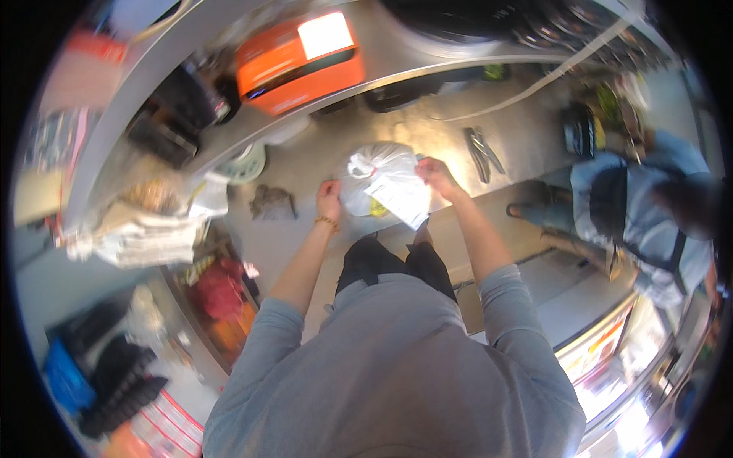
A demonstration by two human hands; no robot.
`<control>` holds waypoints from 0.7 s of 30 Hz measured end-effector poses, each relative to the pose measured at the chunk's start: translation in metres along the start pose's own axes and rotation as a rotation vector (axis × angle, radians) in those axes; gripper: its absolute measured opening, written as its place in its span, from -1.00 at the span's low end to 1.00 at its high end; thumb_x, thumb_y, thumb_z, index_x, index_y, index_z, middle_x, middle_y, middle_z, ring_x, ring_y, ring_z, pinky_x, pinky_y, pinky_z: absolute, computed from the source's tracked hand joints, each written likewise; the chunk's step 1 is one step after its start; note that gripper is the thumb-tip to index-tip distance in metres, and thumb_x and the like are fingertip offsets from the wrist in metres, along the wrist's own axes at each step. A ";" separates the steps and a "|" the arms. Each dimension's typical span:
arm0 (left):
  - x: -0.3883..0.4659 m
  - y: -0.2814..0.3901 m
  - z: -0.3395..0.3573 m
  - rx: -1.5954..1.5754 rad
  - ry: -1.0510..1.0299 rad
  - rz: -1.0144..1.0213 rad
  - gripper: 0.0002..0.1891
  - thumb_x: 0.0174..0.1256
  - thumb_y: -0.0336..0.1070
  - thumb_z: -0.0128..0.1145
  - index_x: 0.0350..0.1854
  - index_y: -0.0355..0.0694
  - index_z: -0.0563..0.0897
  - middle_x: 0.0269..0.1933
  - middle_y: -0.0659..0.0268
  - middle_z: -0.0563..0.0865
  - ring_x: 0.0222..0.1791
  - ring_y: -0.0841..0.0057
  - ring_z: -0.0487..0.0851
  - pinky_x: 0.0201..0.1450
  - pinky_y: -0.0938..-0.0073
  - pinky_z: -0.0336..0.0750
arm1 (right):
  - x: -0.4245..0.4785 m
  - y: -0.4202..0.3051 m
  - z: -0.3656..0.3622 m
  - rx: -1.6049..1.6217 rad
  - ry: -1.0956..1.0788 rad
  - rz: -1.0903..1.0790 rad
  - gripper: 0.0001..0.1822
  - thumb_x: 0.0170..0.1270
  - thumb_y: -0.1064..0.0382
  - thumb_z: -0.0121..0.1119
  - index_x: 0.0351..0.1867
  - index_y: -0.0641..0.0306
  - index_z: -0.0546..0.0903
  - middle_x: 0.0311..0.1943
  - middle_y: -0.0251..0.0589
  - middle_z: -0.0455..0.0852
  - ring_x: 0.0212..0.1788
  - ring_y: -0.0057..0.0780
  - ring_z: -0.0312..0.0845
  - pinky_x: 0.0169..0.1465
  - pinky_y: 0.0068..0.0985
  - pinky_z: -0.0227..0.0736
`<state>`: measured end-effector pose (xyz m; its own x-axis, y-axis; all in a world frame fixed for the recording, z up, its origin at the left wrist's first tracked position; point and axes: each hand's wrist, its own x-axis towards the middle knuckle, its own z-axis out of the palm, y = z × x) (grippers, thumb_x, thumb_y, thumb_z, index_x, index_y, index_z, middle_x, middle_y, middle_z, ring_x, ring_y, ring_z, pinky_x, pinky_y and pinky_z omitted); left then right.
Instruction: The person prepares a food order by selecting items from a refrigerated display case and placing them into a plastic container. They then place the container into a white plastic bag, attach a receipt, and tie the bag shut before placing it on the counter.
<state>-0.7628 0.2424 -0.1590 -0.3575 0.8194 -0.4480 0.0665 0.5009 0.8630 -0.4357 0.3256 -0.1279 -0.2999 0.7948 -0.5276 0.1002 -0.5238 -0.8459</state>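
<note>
A tied white plastic bag (381,157) sits near the front edge of the metal counter, a red tie at its knot. Across its front lies a white printed slip (398,200), and a yellow patch shows low on the bag. My right hand (440,178) pinches the bag's upper right side. On the other side, my left hand (328,199) has curled fingers right against the bag's edge; blur hides whether they grip it. To the right, metal tongs (484,154) lie on the counter. A crumpled grey-brown cloth-like item (272,202) lies left of my left hand.
An orange box (300,63) stands on the shelf above the metal counter (355,127). A pale green round container (243,165) and stacked paper bags (149,235) are at left. Another person (641,206) is at right. A pale cable (532,89) hangs across the upper right.
</note>
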 end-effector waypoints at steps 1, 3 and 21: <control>0.013 0.012 0.004 0.104 -0.061 0.100 -0.77 0.40 -0.17 0.21 -0.04 -0.15 0.61 -0.25 0.38 0.66 -0.24 0.60 0.53 -0.13 0.51 0.46 | -0.002 0.044 -0.008 0.302 -0.092 -0.197 -0.77 0.19 0.19 0.29 -0.15 0.12 0.58 -0.31 -0.43 0.64 -0.33 -0.62 0.47 -0.31 -0.61 0.39; 0.020 0.030 0.012 -0.353 -0.090 -0.144 -0.80 0.41 -0.21 0.16 -0.03 -0.14 0.61 -0.16 0.39 0.66 -0.14 0.55 0.56 0.00 0.44 0.47 | -0.011 0.062 0.017 0.277 0.061 -0.131 -0.72 0.00 0.34 0.24 -0.18 0.15 0.56 -0.31 -0.34 0.62 -0.23 -0.49 0.57 -0.26 -0.54 0.50; -0.242 0.216 0.300 -0.039 -1.769 -0.229 -0.36 0.56 0.16 -0.24 0.42 -0.27 0.35 0.38 0.18 0.48 0.37 0.22 0.44 0.42 0.18 0.30 | -0.494 0.022 -0.011 0.553 0.985 -0.470 -0.49 0.17 0.23 0.23 0.18 0.23 0.46 0.22 -0.15 0.48 0.23 -0.45 0.39 0.28 -0.43 0.32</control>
<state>-0.3825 0.2360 0.0658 0.9746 0.0484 -0.2186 0.1350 0.6519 0.7462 -0.2753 -0.0756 0.1136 0.6719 0.7086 -0.2157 -0.3135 0.0081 -0.9496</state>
